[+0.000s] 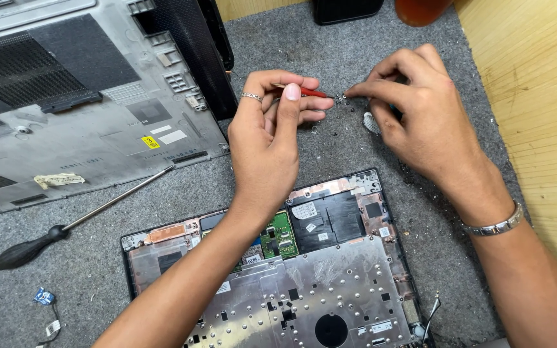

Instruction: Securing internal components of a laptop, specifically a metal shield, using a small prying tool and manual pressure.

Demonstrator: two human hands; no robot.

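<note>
My left hand [269, 138], with a ring on one finger, holds a small red-handled tool [312, 93] whose tip points right toward tiny screws [343, 100] on the grey felt mat [330, 45]. My right hand [420, 116], with a metal bracelet at the wrist, pinches at those screws with thumb and forefinger. What is between its fingertips is too small to tell. Both hands hover above the far edge of an opened laptop chassis [356, 283], its metal plate and green circuit board [278, 235] exposed.
A grey laptop bottom cover [66, 109] lies at upper left, beside a black part [195, 51]. A long black-handled screwdriver [53, 235] rests on the mat at left. A small blue connector with wire [45, 298] sits at lower left. A wooden surface [536, 96] borders the right.
</note>
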